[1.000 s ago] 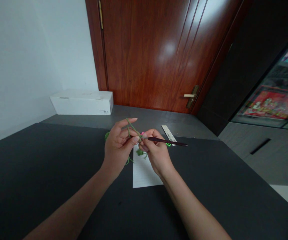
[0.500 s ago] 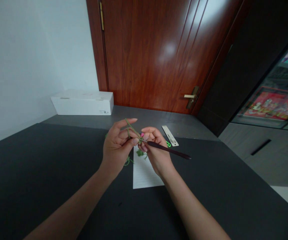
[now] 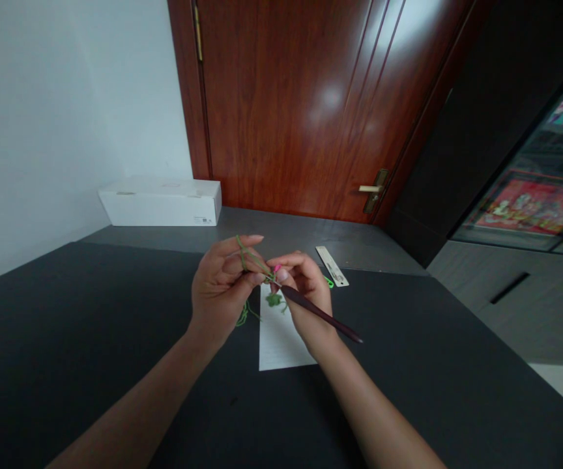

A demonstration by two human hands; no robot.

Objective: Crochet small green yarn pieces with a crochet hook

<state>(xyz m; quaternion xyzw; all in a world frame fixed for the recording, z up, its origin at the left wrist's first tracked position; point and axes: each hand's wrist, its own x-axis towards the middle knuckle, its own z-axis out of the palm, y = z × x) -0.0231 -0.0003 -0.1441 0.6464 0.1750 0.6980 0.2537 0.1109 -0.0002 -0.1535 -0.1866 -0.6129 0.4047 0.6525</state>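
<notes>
Green yarn loops over the raised index finger of my left hand, whose thumb and other fingers pinch a small green crochet piece. My right hand grips a crochet hook with a dark handle; its thin metal tip meets the green stitches. A bright pink bit, too small to name, shows between the two hands. Beneath them, a small green crocheted piece lies on a white sheet of paper. Loose green yarn hangs or lies below my left hand.
A black table spreads under my arms. Behind my right hand lie a pale narrow packet and a bright green object, mostly hidden. At the back left, a long white box stands against the wall, near a wooden door.
Both hands have shifted slightly left. The hook's handle now slopes down more steeply, and my right thumb has come onto the hook near its tip.
</notes>
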